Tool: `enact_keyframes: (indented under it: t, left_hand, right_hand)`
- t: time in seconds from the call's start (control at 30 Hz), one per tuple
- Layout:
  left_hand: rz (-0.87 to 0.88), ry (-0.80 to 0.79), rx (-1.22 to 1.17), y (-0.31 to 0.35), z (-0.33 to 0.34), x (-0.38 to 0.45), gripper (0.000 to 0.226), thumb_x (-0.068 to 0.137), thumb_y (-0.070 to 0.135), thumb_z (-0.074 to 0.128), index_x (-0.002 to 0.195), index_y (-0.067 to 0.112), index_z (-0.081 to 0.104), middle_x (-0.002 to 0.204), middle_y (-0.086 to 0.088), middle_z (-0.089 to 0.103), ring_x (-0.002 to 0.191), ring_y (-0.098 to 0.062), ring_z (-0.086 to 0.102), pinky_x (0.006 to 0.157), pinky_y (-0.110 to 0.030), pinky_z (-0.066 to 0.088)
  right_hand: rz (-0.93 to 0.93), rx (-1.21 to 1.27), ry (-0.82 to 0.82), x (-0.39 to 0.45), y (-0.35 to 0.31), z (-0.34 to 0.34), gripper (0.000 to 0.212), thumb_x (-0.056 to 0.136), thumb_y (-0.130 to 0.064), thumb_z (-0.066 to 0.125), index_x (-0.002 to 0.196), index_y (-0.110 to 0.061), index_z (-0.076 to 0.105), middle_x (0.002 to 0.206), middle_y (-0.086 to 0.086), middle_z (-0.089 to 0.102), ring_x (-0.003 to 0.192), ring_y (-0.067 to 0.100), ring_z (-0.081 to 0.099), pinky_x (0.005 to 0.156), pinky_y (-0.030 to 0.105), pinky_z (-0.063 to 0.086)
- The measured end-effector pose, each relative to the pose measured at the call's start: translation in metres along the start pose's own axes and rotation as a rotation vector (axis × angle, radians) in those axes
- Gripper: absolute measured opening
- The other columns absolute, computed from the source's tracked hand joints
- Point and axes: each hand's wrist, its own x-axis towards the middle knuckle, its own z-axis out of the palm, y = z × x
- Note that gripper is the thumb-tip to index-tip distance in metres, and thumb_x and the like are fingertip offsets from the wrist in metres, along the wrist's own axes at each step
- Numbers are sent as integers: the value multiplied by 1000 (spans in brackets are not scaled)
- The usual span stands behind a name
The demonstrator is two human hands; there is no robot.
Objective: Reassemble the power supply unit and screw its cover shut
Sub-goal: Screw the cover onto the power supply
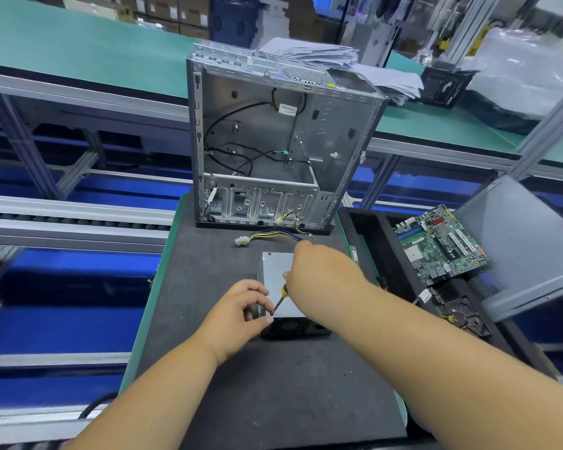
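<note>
Left hand: my left hand sits at the near-left corner of the power supply unit, fingers curled in a pinch right at the screwdriver tip (I judge it is steadying a screw there, though the screw itself is too small to make out).

Right hand: my right hand reaches over the unit from the right, its grip closed round the yellow-and-black handle of the screwdriver.

Tool axis: the shaft slants from the handle, up and to the right, down and toward me to the left; the tip lands at the cover's near-left corner, touching my left fingertips.

Task's thing: the unit lies flat on the dark mat of the tabletop, grey cover up, black fan grille on the side facing me, long axis running away from me.

Key relation: the screw point is below and left of my right grip and just beside the left hand, which is the nearer of the two.

Step (judgement): driving a cover screw; I cannot tell how many are in.

Cable: the unit's wire bundle trails from its far end, white plug lying free.

Beyond: an open computer case stands upright at the far edge.

Far right: a motherboard rests in a black tray.
</note>
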Motion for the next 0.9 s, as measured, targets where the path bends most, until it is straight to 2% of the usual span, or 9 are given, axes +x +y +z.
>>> enact_keyframes:
  t: [0.07, 0.23, 0.37, 0.5, 0.63, 0.7, 0.8, 0.87, 0.9]
  left_hand:
    - [5, 10, 10, 0, 1, 0, 21, 79, 13, 78, 82, 33, 71, 113, 21, 53, 75, -27, 54, 68, -18, 45]
    - [7, 22, 0, -1, 2, -3, 22, 79, 14, 77, 84, 34, 71, 114, 22, 53, 77, -29, 54, 68, -16, 44]
    - [9, 7, 40, -1, -1, -2, 23, 80, 17, 77, 86, 38, 71, 117, 24, 53, 79, -23, 57, 68, -12, 44]
    - [14, 3, 57, 0, -1, -1, 22, 80, 18, 77, 86, 39, 70, 118, 23, 52, 73, -22, 55, 67, -13, 44]
    - [33, 14, 61, -1, 0, 0, 22, 79, 17, 77, 84, 36, 70, 115, 21, 53, 67, -19, 52, 64, -14, 43]
    - [51, 22, 59, 0, 1, 0, 22, 79, 15, 78, 83, 36, 70, 113, 22, 54, 61, -11, 46, 63, -13, 41]
    - [57, 30, 59, 1, 2, 0, 23, 79, 14, 77, 82, 35, 70, 109, 21, 54, 59, -7, 43, 62, -14, 40]
    - [50, 31, 79, 2, 2, -1, 21, 79, 16, 76, 81, 35, 69, 106, 20, 54, 60, -7, 43, 61, -14, 39]
    - [46, 31, 91, 2, 2, -2, 20, 79, 17, 76, 81, 36, 69, 105, 20, 54, 60, -7, 43, 62, -13, 39]
  right_hand:
    - [47, 11, -6, 0, -6, 1, 24, 97, -24, 53, 112, -7, 47, 98, 7, 57, 97, 28, 61, 65, 30, 36]
    - [-103, -37, -21, 2, -4, -7, 18, 98, -30, 49, 104, -14, 43, 84, -2, 47, 75, 25, 46, 62, 33, 37]
    - [-258, 98, -89, 4, 13, -12, 11, 97, -20, 50, 104, -19, 42, 101, -1, 53, 87, 23, 50, 68, 36, 41]
    - [-337, 58, -28, 3, 18, -11, 15, 96, -23, 56, 94, -24, 41, 99, -5, 55, 85, 21, 53, 71, 40, 48]
    - [-175, -54, 55, -1, 9, -2, 26, 98, -37, 54, 97, -15, 39, 77, -2, 54, 69, 23, 50, 49, 32, 34]
    - [-14, -72, 38, -2, 2, 1, 28, 98, -36, 55, 98, -15, 36, 79, 0, 57, 76, 25, 57, 47, 27, 27]
    - [89, -62, -37, -2, -6, -3, 29, 97, -32, 55, 117, -12, 48, 113, 6, 65, 106, 28, 63, 70, 31, 42]
    - [31, -105, -84, -1, -10, -8, 31, 98, -31, 54, 123, -13, 51, 119, 5, 62, 108, 28, 61, 81, 37, 48]
    - [-13, -141, -86, 0, -12, -9, 27, 98, -30, 53, 121, -15, 52, 116, 3, 61, 101, 28, 60, 79, 38, 49]
